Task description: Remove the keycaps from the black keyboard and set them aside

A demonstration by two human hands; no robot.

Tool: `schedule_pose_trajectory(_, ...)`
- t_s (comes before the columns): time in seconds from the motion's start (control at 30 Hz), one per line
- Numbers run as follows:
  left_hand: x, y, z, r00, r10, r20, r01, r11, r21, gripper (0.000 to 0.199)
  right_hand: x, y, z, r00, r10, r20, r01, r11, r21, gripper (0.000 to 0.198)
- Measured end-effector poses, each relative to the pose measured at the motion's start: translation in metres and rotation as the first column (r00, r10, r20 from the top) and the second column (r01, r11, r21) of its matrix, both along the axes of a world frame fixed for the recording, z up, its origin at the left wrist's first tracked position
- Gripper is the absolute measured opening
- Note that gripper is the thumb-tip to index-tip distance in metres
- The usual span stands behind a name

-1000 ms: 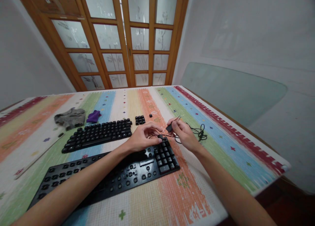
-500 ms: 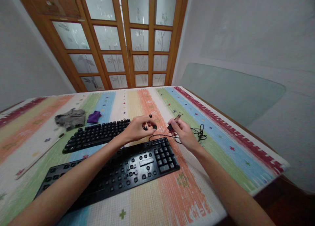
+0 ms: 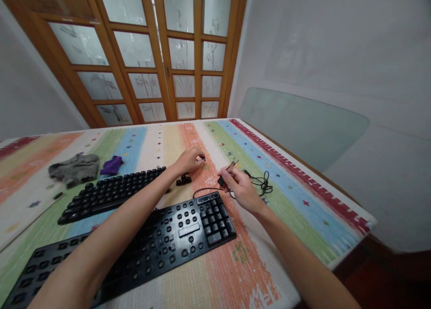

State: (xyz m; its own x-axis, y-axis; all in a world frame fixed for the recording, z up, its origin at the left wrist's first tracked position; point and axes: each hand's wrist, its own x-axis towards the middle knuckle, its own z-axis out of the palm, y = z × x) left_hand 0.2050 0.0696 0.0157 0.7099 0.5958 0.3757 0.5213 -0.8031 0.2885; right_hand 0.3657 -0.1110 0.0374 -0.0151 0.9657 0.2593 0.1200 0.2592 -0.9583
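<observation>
My left hand (image 3: 189, 161) is closed in a pinch above the cloth, with a small black keycap (image 3: 202, 158) at its fingertips. Just below its wrist, several loose black keycaps (image 3: 183, 180) lie together. My right hand (image 3: 240, 188) grips a black keycap (image 3: 221, 180) and thin, brush-like sticks (image 3: 232, 165), whose dark tips point up and away. Nearer to me lies a black keyboard base (image 3: 158, 246), stripped of most keycaps but with its number pad keys in place. My left forearm covers part of it.
Behind the base, rows of black keycaps (image 3: 114, 190) are laid out in keyboard order. A grey fuzzy cloth (image 3: 74, 169) and a purple cloth (image 3: 112, 164) lie at the left. A black cable (image 3: 264, 182) is coiled right of my right hand. The striped tablecloth (image 3: 289, 215) covers the table.
My left hand has moved away from me, from near the keyboard's top edge to a keycap farther back, uncovering the loose keycaps. My right hand keeps its hold. The view has turned slightly right.
</observation>
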Motion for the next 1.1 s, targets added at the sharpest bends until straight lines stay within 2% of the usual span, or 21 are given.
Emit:
schedule_pose_trajectory(0.23,0.006,0.007,-0.008,0.979,0.156,-0.131,-0.154,0.988,0.023,0.020,0.001,-0.001,-0.001,0.999,0.007,0.042,-0.007,1.000,0.015,0.047)
schedule_pose_trajectory(0.9,0.002,0.004,-0.009,0.976,0.158,-0.147,-0.169,0.984,-0.064,0.015,0.002,0.001,-0.003,0.998,-0.001,0.069,0.001,1.000,0.010,0.046)
schedule_pose_trajectory(1.1,-0.003,0.004,-0.012,0.983,0.153,-0.106,-0.160,0.985,-0.058,0.024,0.010,0.001,-0.004,0.969,0.078,0.235,-0.094,0.994,0.057,0.038)
